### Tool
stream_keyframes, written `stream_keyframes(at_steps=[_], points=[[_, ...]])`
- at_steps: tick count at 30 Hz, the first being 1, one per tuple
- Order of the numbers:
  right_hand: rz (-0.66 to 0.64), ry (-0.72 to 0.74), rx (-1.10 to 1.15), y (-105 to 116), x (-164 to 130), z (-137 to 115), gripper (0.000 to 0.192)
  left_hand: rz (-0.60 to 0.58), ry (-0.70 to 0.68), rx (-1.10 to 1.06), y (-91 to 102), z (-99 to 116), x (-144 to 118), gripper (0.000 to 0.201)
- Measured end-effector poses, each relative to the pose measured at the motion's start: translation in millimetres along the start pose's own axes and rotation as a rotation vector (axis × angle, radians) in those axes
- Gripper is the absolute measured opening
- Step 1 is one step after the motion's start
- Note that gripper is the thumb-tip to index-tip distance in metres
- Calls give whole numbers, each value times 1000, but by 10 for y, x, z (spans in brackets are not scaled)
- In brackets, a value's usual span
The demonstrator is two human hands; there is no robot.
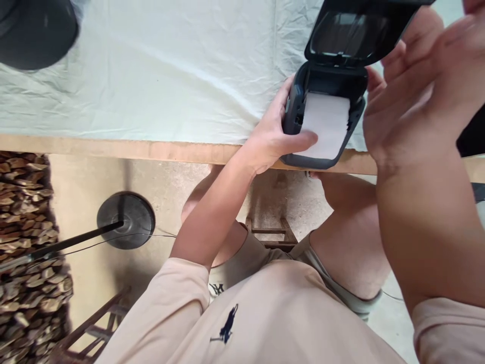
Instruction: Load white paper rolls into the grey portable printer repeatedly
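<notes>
A dark portable label printer (290,126) is held at the table's front edge with its lid (348,33) swung up. White paper (328,121), probably a roll, lies in its compartment. My left hand (275,131) grips the printer's left side, fingers along the outer wall and thumb over the paper. Beside the printer's right side is my right hand (413,91), palm toward the lid, fingers bent but apart. Some of its fingertips are close to the lid and the body; whether they touch cannot be made out. Nothing shows in that palm.
A pale cloth (170,76) covers the table, with its wooden edge (132,148) bare. A dark rounded object (38,35) sits at upper left. A black item (473,131) is partly behind my right wrist. Below are a round stand base (132,227), stacked firewood (26,253) and a wooden stool (94,328).
</notes>
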State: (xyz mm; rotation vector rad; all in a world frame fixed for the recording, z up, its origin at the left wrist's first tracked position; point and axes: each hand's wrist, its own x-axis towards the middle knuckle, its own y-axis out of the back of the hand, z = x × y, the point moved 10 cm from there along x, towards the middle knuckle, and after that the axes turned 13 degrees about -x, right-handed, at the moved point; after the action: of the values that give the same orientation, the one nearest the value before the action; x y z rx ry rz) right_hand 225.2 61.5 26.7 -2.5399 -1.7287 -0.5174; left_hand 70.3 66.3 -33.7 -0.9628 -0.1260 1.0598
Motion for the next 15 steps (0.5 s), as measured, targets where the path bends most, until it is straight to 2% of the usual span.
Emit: stream_keyframes(at_steps=[2, 5, 7, 10, 11, 13, 15], points=[[43, 75, 68, 12, 8, -63, 29, -34, -1, 27, -29, 8, 3, 107], [-29, 103, 62, -118, -90, -132, 27, -5, 0, -46, -32, 39, -20, 119], [-147, 53, 51, -295, -186, -124, 38, 57, -26, -174, -13, 77, -45, 108], [-291, -13, 108, -545, -306, -111, 55, 156, -2, -440, 22, 34, -91, 57], [-320, -30, 150, -606, -330, -107, 59, 172, 14, -500, 21, 12, -104, 48], [-337, -61, 221, -671, -350, -86, 63, 183, 29, -526, 17, -8, -124, 52], [-317, -93, 232, -669, -350, -30, 65, 159, -1, -424, 15, 28, -125, 53]])
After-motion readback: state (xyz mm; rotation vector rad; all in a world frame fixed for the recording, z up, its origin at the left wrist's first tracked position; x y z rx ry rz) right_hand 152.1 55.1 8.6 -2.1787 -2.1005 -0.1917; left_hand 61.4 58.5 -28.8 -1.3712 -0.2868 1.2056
